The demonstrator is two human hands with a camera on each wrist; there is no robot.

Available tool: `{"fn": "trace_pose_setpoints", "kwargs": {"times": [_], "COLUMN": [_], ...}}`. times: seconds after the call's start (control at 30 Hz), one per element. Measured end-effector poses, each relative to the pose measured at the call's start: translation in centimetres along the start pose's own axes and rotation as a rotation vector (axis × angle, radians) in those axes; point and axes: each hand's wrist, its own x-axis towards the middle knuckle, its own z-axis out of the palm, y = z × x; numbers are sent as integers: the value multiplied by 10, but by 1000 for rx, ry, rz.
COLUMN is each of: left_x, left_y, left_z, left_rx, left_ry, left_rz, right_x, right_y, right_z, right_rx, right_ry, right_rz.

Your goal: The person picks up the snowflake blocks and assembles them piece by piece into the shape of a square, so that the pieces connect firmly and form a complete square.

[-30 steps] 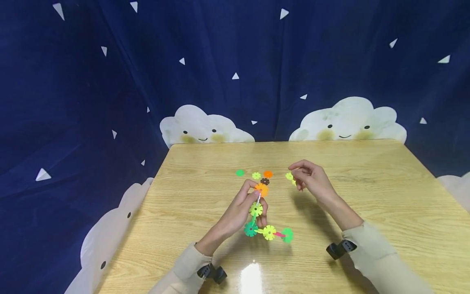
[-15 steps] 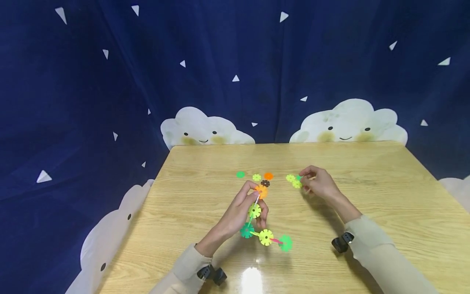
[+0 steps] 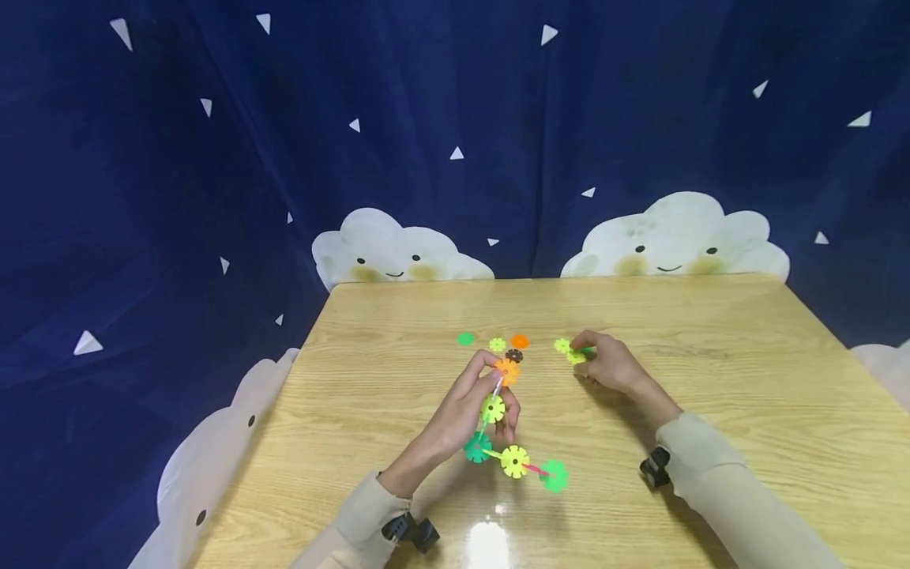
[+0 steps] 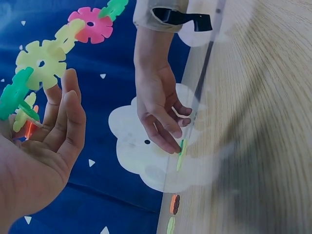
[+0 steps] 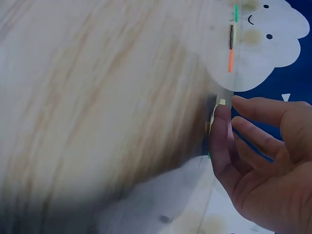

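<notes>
My left hand [image 3: 458,407] pinches an orange flower-shaped interlocking disc [image 3: 509,365] at the top of a chain of such discs. From it the chain hangs down and bends right, through a yellow disc [image 3: 515,461] to a light green end disc [image 3: 554,476]. A pink linking disc [image 4: 90,24] shows fully in the left wrist view. My right hand [image 3: 613,365] reaches low over the table, fingertips right at a yellow disc [image 3: 575,358]. Another yellow disc [image 3: 562,345] lies just left of it, and a green disc [image 3: 587,349] is partly hidden by the fingers.
Beyond my left hand lie a green disc [image 3: 465,338], a yellow disc [image 3: 497,344], an orange disc [image 3: 520,341] and a dark brown disc [image 3: 513,356]. The wooden table [image 3: 384,332] ends at a dark blue curtain [image 3: 426,95] with cloud shapes.
My right hand first drew back to the right, uncovering the yellow and green discs, then lowered to them. My left hand keeps its pinch while the chain's lower end swings slightly down.
</notes>
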Motion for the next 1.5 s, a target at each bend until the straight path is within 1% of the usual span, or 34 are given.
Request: {"fn": "trace_pose_setpoints", "kwargs": {"times": [0.13, 0.23, 0.5, 0.63, 0.7, 0.87, 1.03, 1.13, 1.27, 1.5], "left_x": [0, 0, 2, 1, 1, 1, 2, 1, 1, 0], "left_y": [-1, -1, 0, 0, 0, -1, -2, -2, -2, -1], "left_z": [0, 0, 1, 2, 2, 2, 4, 4, 4, 2], "left_rx": [-10, -5, -10, -10, -7, -1, -13, -17, -31, -40], "left_ry": [-5, -8, -15, -15, -15, -15, -22, -24, -20, -14], "left_rz": [-4, 1, 8, 7, 5, 3, 7, 7, -1, -15], "right_x": [0, 0, -3, -7, -9, -12, -15, -18, -21, -29], "right_y": [3, 6, 8, 6, 6, 3, -2, -5, -14, -36], "right_z": [1, 3, 5, 5, 4, 4, 5, 7, 12, 21], "right_rx": [-16, -46, -135, -181, -193, -179, -175, -155, -125, -31], "right_ry": [-17, -9, 8, -7, -23, -52, -40, -65, -84, -101], "right_rz": [4, 1, -82, -117, -116, -84, -90, -103, -144, -266]}}
